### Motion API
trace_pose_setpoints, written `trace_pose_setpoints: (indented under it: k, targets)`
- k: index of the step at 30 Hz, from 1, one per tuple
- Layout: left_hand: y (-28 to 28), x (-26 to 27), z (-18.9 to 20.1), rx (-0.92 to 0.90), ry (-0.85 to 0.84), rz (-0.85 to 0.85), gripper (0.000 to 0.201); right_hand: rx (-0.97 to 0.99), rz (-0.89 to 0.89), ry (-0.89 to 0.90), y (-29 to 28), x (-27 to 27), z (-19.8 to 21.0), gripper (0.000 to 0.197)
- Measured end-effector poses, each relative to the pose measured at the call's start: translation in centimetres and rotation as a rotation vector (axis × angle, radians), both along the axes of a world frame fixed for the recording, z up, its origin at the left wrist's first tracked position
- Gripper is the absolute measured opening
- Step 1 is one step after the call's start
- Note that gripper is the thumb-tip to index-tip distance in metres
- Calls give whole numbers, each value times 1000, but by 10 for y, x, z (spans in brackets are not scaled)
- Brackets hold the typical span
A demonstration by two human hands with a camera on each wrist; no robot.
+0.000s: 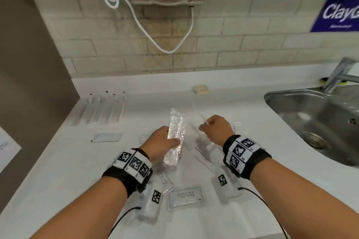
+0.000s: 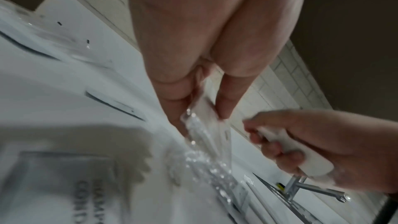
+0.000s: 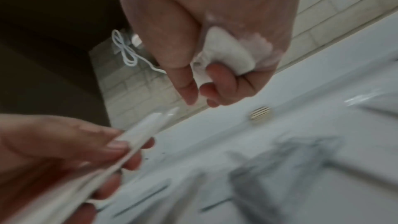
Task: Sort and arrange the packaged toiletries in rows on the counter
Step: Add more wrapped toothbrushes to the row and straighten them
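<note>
Left hand (image 1: 162, 142), head view: fingers wrapped round a long clear crinkly packet (image 1: 175, 137), held above the white tabletop (image 1: 58, 170), packet running away from the person. Right hand (image 1: 216, 129) clenched just beside it, knuckles up; what it holds is hidden from here. Row of slim clear-wrapped sticks (image 1: 101, 109) lies side by side at far left of the tabletop. Small flat sachet (image 1: 106, 136) lies near them, closer to the person. Labelled flat packet (image 1: 185, 197) sits between the two forearms, with more clear packets loose around it under the wrists. Tan ridged bar (image 1: 202, 89) near the back wall. Steel sink (image 1: 314, 122) and tap (image 1: 338, 75) to the right.

Left wrist view: thumb and fingers (image 2: 226, 106) pinch the upper end of the clear packet (image 2: 206, 140), which trails down toward the tabletop (image 2: 64, 83). Right hand (image 2: 312, 142) alongside, fingers curled round a white tube-like item (image 2: 297, 152). Printed packet (image 2: 64, 185) blurred at lower left.

Right wrist view: right hand (image 3: 215, 48) grips the white item (image 3: 226, 54) in the palm, fingers closed over it. Left hand (image 3: 53, 151) at lower left holds the long packet (image 3: 133, 137) edge-on. Ridged bar (image 3: 260, 112) lies on the tabletop (image 3: 323, 83) beyond. Heavy blur low in frame; the shapes there cannot be told.
</note>
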State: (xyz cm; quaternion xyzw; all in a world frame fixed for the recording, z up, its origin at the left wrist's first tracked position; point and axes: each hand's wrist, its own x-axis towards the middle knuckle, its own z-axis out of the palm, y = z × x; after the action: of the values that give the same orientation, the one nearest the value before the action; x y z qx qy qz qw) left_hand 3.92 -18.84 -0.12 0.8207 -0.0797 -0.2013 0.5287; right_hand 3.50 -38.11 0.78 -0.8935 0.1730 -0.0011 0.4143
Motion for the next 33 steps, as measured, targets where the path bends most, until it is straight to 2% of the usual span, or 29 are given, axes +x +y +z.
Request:
trace_pose_setpoints:
  k: [2, 4, 6, 8, 11, 16, 20, 24, 27, 30, 33]
  targets:
    - [-16, 2, -1, 30, 3, -9, 21, -206, 18, 174, -32, -3, -6, 22]
    - [-33, 4, -4, 19, 40, -19, 22, -356, 9, 315, -53, -7, -15, 56]
    - [-50, 6, -9, -14, 85, 23, 25, -446, -32, 359, -63, -13, -22, 85]
    - [-69, 7, -8, 46, 22, 34, 27, -488, -35, 380, -69, -16, -26, 96]
    - [-84, 11, -9, 121, -59, 44, 27, -518, 12, 427, -68, -11, -28, 101]
    - [-93, 18, -10, 137, -89, 82, 26, -498, 32, 443, -79, 7, -24, 83]
    - [-96, 23, -11, 121, -73, 110, 27, -419, 4, 447, -95, 13, -21, 85]
    - [-103, 25, -11, 62, -46, 132, 25, -510, 91, 489, -108, 15, -17, 79]
    - [-107, 26, -11, 44, -35, 170, 24, -472, 229, 524, -112, 21, -10, 61]
    - [-108, 33, -10, 77, -50, 180, 26, -511, 259, 491, -109, 24, -7, 30]
    - [-104, 43, -9, 115, -77, 175, 31, -439, 264, 524, -102, 34, -17, 29]
